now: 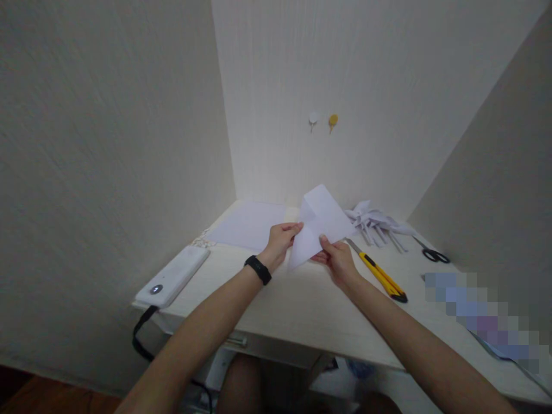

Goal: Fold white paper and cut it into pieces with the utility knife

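Note:
Between my hands, above the desk, is a folded sheet of white paper (330,215), tilted, with a flap standing up at its left side. My left hand (282,238), with a black band on the wrist, pinches the paper's left edge between thumb and fingers. At the lower right edge my right hand (336,256) grips it, thumb on top and fingers underneath. Just right of that hand lies a yellow utility knife (382,276). Behind it, several white paper pinwheels (373,221) are piled together.
Flat white paper (252,224) lies at the desk's back left. A white device (172,276) with a black strap rests on the left edge. Black scissors (435,256) lie at the right. Two small hooks (333,121) are on the back wall. The desk (276,305) fits between walls.

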{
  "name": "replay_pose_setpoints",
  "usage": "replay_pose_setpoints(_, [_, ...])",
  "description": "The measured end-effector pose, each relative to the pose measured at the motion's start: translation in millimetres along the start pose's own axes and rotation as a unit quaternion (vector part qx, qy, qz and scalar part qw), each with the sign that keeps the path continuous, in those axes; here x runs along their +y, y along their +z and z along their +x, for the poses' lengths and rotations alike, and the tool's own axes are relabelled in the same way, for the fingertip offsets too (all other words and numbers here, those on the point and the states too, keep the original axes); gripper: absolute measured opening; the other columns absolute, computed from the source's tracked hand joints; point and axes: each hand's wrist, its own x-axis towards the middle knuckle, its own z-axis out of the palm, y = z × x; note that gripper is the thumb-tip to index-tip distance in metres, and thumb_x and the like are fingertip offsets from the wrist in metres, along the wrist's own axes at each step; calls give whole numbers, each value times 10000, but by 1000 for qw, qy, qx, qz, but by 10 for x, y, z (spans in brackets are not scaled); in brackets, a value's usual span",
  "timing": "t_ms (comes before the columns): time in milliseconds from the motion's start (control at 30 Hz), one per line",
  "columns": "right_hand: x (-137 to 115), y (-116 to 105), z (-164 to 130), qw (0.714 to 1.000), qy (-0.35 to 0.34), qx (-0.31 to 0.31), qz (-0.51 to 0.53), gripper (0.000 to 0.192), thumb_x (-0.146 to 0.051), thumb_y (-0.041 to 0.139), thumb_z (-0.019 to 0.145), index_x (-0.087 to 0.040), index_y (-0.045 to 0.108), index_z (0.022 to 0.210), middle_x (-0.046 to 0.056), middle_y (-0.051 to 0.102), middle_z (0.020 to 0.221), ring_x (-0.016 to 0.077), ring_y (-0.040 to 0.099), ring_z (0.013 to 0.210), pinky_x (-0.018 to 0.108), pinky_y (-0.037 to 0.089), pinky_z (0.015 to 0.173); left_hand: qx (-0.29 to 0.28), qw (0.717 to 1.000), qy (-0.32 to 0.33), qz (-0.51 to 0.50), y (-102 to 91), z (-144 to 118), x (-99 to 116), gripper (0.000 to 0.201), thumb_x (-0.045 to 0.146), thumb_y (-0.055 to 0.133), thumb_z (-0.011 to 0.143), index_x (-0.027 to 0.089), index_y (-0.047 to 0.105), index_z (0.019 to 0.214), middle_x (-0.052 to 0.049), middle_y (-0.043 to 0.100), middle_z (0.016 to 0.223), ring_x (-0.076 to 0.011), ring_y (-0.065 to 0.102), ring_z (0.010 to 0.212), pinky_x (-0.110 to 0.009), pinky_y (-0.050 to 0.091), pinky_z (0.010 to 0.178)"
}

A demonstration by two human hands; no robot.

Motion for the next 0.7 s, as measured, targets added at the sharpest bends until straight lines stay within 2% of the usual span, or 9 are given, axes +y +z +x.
replay_pose_setpoints(167, [6,-22,9,999,45,-7,3,486,-572,864,598,-159,695,789,146,765,767,313,746,720,467,644,738,-19,999,-13,-30,10,-2,27,395,357,945,480,103,752,713,-83,718,762,-140,610,668,-287,481,679])
replay_pose_setpoints(300, [21,-3,-12,998,62,-25,-10,461,-570,861,608,-161,688,734,145,765,744,312,747,715,460,648,729,3,999,4,-45,-17,8,49,370,333,938,504,105,754,730,-77,720,758,-140,617,668,-297,490,695])
replay_pose_setpoints(433, [33,23,-38,997,66,-28,-2,454,-525,871,620,-143,697,796,136,768,755,311,749,710,459,650,718,6,999,5,-49,-43,25,65,331,288,930,521,101,752,728,-85,725,758,-141,619,663,-307,500,710])
replay_pose_setpoints(567, [47,12,-46,995,89,-39,-7,446,-517,866,631,-126,700,766,143,761,733,292,739,651,437,648,683,-7,997,10,-74,-58,53,98,324,285,911,563,99,769,787,-109,751,844,-154,654,719,-310,518,742])
replay_pose_setpoints(700, [57,6,-54,994,90,-55,-12,431,-507,860,645,-125,710,776,127,763,737,258,724,614,405,643,645,6,996,15,-84,-80,80,115,281,236,908,557,95,762,750,-116,757,839,-162,671,729,-307,530,751])
